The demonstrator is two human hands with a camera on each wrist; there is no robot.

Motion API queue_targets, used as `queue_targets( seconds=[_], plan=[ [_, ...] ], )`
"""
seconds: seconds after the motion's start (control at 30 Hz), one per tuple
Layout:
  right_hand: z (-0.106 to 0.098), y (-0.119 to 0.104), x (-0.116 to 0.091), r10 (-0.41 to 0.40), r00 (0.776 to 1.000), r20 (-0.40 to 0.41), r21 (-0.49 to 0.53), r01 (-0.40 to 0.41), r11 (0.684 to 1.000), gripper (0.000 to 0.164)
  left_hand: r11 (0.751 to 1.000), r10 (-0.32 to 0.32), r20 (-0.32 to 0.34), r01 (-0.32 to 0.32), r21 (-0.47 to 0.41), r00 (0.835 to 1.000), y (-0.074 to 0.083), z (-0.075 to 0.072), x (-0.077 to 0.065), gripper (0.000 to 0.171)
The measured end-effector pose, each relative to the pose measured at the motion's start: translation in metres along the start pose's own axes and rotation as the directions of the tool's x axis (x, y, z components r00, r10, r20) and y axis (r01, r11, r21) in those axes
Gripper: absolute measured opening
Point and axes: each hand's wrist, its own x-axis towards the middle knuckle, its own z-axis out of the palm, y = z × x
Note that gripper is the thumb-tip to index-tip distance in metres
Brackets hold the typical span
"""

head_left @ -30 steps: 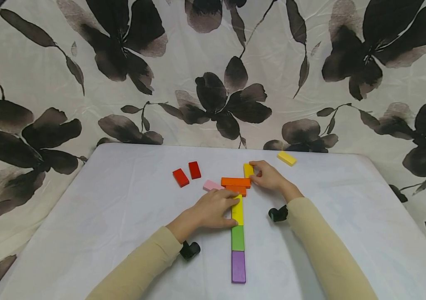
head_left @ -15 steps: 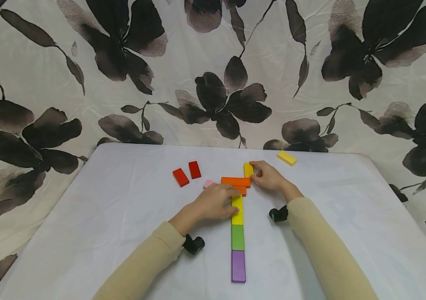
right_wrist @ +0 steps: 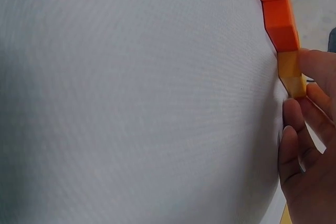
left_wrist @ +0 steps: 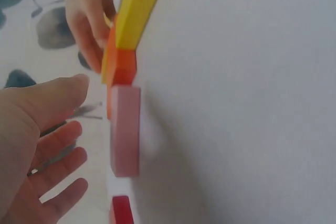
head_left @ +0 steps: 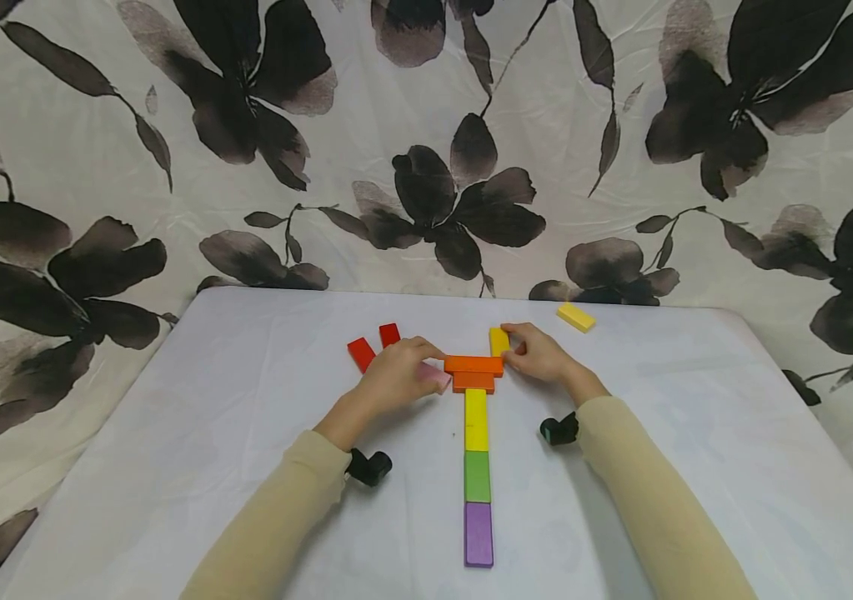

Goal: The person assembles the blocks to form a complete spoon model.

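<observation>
My right hand [head_left: 542, 354] pinches a yellow block [head_left: 499, 340] standing behind the right end of an orange block [head_left: 471, 365]. A second orange block [head_left: 474, 382] lies against the front of the first. My left hand [head_left: 393, 375] hovers above a pink block [left_wrist: 126, 129], partly hiding it in the head view. In the left wrist view that hand's thumb and fingers are spread, apart from the pink block. From the orange blocks a straight row runs towards the person: yellow [head_left: 475, 421], then a green block [head_left: 476, 476], then a purple block [head_left: 479, 534].
Two red blocks, one nearer [head_left: 360, 353] and one farther [head_left: 389, 334], lie left of the left hand, partly covered by it. A loose yellow block [head_left: 576, 317] lies near the table's far edge. Behind the white table [head_left: 171, 467] hangs a floral cloth [head_left: 426, 100].
My left hand has left the yellow part of the row and moved left and away from the person, to above the pink block. The right hand has stayed at its yellow block.
</observation>
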Motion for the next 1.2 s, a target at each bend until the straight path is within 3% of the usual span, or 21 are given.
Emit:
queue_targets(
  seconds=[0.13,0.57,0.93,1.2],
  plan=[
    [0.000,0.001,0.000,-0.003,1.000,0.000,0.001,0.003,1.000,0.058,0.999,-0.031,0.039,0.033,-0.029,0.999,-0.010,0.001,0.001,0.040],
    [0.002,0.002,0.001,0.007,1.000,0.000,0.001,-0.007,1.000,0.058,0.994,-0.021,0.103,0.032,-0.104,0.994,-0.024,0.009,0.007,0.038],
    [0.003,0.004,0.004,0.006,1.000,-0.004,-0.006,-0.006,1.000,0.058,0.993,-0.013,0.081,0.022,-0.115,0.997,-0.029,0.014,0.007,0.033],
    [0.003,0.005,0.004,0.010,1.000,-0.004,-0.006,-0.010,1.000,0.058,0.992,0.038,0.069,-0.029,-0.126,0.997,-0.020,0.004,0.007,0.031]
  ],
)
